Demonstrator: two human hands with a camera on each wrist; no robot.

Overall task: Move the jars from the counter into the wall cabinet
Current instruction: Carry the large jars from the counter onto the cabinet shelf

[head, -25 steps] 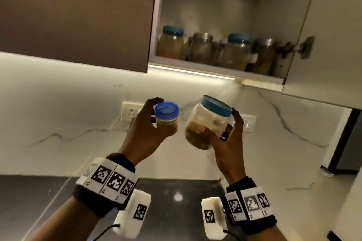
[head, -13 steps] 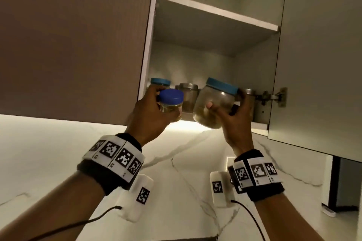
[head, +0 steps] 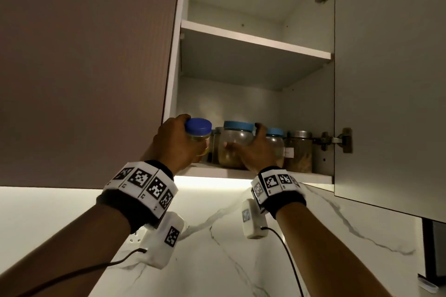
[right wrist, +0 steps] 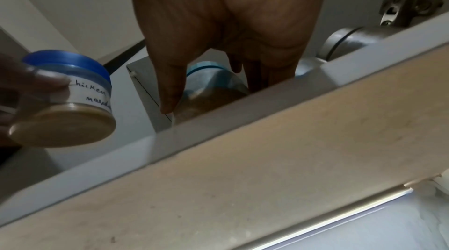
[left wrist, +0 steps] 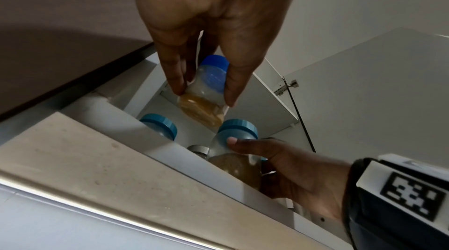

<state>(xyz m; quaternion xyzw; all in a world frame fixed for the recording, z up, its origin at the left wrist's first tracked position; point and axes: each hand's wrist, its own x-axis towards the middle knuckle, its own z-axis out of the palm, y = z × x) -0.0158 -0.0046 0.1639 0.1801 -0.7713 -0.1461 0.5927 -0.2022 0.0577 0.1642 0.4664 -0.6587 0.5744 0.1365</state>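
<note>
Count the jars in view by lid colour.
Dark-blue lid jars: 1
Light-blue lid jars: 3
Metal lid jars: 2
Total: 6

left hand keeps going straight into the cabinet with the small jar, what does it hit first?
Probably the teal-lidded jar standing at the left rear of the lower shelf. The left hand holds the small jar just in front of it; depth is unclear.
</note>
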